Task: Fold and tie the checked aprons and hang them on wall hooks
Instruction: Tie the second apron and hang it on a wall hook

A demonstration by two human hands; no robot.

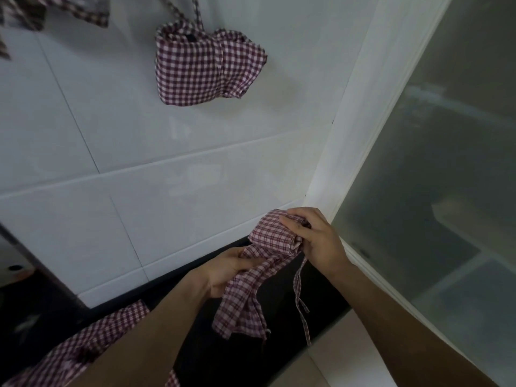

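Observation:
I hold a red-and-white checked apron (pixel 268 236) low in the middle of the view, above the dark counter. My right hand (pixel 315 236) grips its rolled upper end. My left hand (pixel 231 270) holds the loose cloth just below, which hangs down with a thin strap (pixel 300 291) trailing to the right. A folded, tied checked apron (pixel 206 68) hangs by its straps on the white tiled wall above; its hook is out of frame. Another checked apron (pixel 92 339) lies on the counter at lower left, partly behind my left forearm.
A further checked cloth (pixel 55 9) hangs blurred at the top left corner. The black counter (pixel 217 358) runs along the foot of the tiled wall (pixel 111 121). A white frame (pixel 360 107) with a frosted glass panel (pixel 446 163) stands close on the right.

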